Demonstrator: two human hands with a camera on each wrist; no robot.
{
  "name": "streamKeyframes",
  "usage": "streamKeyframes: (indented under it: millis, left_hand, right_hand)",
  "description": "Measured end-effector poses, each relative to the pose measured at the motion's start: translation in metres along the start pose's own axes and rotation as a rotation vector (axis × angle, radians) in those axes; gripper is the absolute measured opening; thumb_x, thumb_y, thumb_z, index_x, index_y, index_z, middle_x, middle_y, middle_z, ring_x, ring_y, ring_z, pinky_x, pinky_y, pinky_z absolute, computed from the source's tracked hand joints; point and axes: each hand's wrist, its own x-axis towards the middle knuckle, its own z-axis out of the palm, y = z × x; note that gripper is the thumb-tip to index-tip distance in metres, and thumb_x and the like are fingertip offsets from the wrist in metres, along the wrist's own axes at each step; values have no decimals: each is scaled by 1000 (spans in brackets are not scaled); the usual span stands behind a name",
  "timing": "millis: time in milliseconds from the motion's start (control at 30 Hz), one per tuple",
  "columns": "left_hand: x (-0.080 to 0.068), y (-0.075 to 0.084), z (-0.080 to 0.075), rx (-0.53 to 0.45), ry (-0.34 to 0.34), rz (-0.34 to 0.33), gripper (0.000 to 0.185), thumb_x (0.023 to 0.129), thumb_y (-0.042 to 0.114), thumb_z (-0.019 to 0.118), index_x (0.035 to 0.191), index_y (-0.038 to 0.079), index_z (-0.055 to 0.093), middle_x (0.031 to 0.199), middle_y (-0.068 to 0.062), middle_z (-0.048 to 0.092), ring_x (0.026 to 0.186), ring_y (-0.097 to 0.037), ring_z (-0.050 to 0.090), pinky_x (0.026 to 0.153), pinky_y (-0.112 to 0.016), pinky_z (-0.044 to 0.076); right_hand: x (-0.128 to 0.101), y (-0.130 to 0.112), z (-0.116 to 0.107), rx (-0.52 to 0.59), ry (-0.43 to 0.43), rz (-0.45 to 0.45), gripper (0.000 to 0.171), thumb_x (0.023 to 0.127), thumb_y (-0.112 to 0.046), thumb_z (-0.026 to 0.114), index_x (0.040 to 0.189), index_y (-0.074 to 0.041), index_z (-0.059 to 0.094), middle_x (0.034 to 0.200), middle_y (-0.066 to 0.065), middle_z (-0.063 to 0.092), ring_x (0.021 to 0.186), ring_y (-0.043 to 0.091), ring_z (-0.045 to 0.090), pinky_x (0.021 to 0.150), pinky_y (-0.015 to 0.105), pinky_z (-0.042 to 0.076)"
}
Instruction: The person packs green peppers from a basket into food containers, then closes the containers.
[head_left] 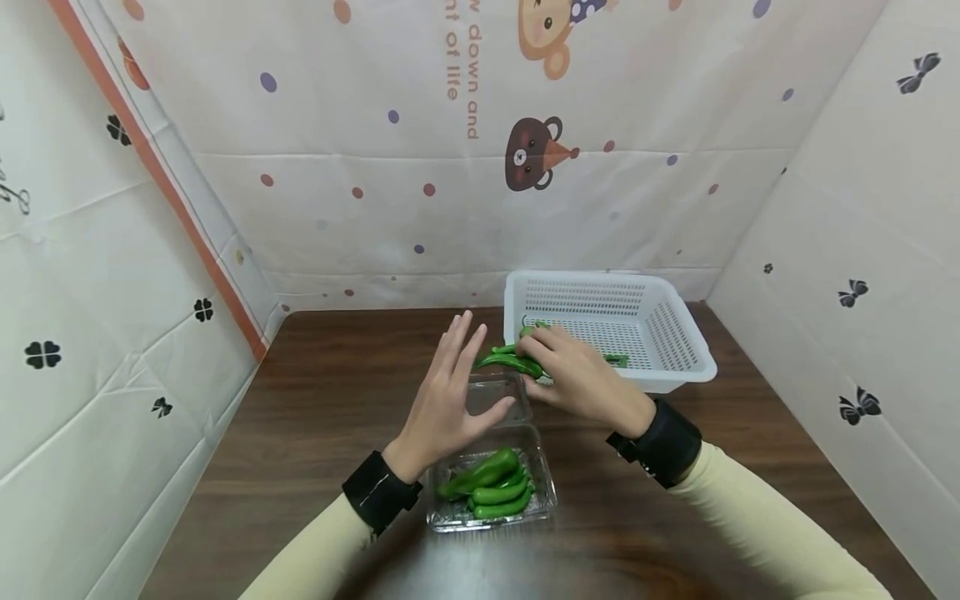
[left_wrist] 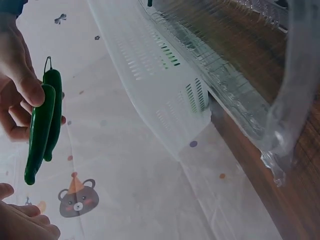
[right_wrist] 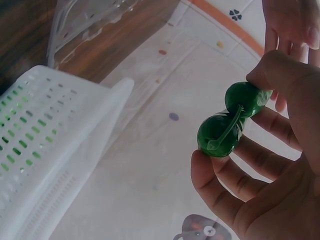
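Observation:
My right hand [head_left: 573,372] grips two green peppers [head_left: 510,360] just above the near left corner of the white basket [head_left: 678,367]. The right wrist view shows their stem ends [right_wrist: 235,117] pinched between thumb and fingers. In the left wrist view the same two peppers [left_wrist: 42,125] hang from those fingers. My left hand [head_left: 450,396] hovers open, fingers spread, over the raised lid of a clear plastic container [head_left: 543,487] that holds several more green peppers [head_left: 491,487]. One green pepper [head_left: 617,360] lies inside the basket.
The brown wooden table [head_left: 315,400] is enclosed by white patterned cloth walls [head_left: 375,167] on the left, back and right. The basket stands at the back right, the clear container near the front middle.

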Motion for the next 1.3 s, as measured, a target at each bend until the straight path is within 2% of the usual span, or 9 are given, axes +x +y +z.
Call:
streamKeyframes:
  millis: [300, 433, 633, 767, 1000, 1200, 1300]
  left_hand:
    - [-12, 3, -8, -10, 2, 3, 94, 91, 43, 75, 161, 1, 27, 168, -20, 19, 155, -39, 17, 124, -57, 22]
    - [-22, 3, -11, -10, 0, -1, 93, 93, 44, 73, 160, 0, 28, 168, -21, 21, 155, -40, 19, 122, -59, 24]
    - [-31, 1, -18, -4, -1, -10, 90, 96, 48, 66, 161, 0, 27, 168, -20, 20, 155, -39, 20, 122, -58, 23]
    - [-35, 0, -22, -6, -3, -11, 88, 97, 47, 65, 160, -1, 27, 168, -21, 20, 154, -40, 20, 123, -58, 22]
    - [-42, 2, -27, -25, -6, -71, 86, 99, 51, 59, 162, 3, 26, 169, -18, 19, 155, -38, 18, 124, -55, 21]
    - [-45, 1, -33, -34, 0, -118, 85, 100, 54, 55, 163, 5, 25, 169, -18, 19, 156, -39, 16, 122, -59, 25]
    - [-46, 0, -34, -34, 3, -133, 84, 101, 55, 53, 163, 6, 25, 169, -20, 20, 155, -41, 17, 122, -60, 24]
  right_hand:
    - [-2, -14, 1, 11, 6, -29, 31, 87, -14, 79, 115, -9, 64, 111, 7, 62, 93, 22, 54, 69, 33, 49]
    - [-2, -22, 6, 15, 4, -50, 33, 87, -14, 80, 115, -9, 64, 111, 8, 62, 93, 23, 56, 71, 34, 50]
    - [-1, -31, 14, 34, -36, -58, 31, 86, -12, 79, 113, -10, 64, 106, 5, 62, 88, 22, 55, 72, 34, 50]
    - [-3, -36, 24, 18, -61, -88, 36, 83, -14, 84, 113, -11, 65, 105, 5, 63, 89, 22, 58, 71, 33, 51]
    - [-12, -47, 48, -27, -131, -150, 37, 86, -20, 84, 118, -13, 66, 108, 4, 65, 93, 22, 60, 76, 34, 53]
    - [-19, -55, 67, -95, -198, -182, 42, 88, -26, 83, 124, -14, 65, 106, 4, 65, 88, 22, 57, 69, 32, 50]
    - [-21, -59, 72, -120, -214, -197, 43, 88, -25, 82, 126, -14, 65, 104, 4, 65, 85, 21, 55, 66, 31, 48]
